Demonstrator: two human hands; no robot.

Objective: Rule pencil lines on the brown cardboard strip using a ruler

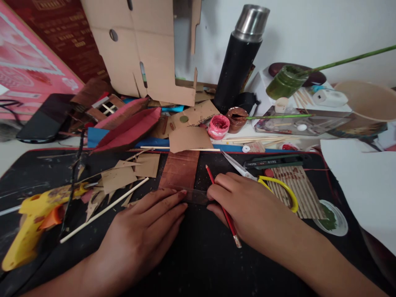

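Note:
A brown-painted cardboard strip point(179, 170) lies on the black mat, and a clear ruler point(196, 196) crosses its near end. My left hand point(145, 225) lies with fingers stretched out over the left part of the ruler, fingertips pressing down. My right hand point(236, 198) is closed around a red pencil point(211, 174), whose tip points away from me; its thumb and fingers also meet the ruler's right end. Scissors with yellow handles point(292, 192) lie beside my right hand, partly hidden by it. A plain cardboard piece point(190, 139) touches the strip's far end.
At the left lie a yellow glue gun point(34, 222), a wooden stick point(105, 209) and cardboard scraps point(119, 178). To the right are a corrugated piece point(305, 192) and a lid with green paint point(332, 218). Behind stand paint jars point(219, 127) and a black thermos point(238, 62).

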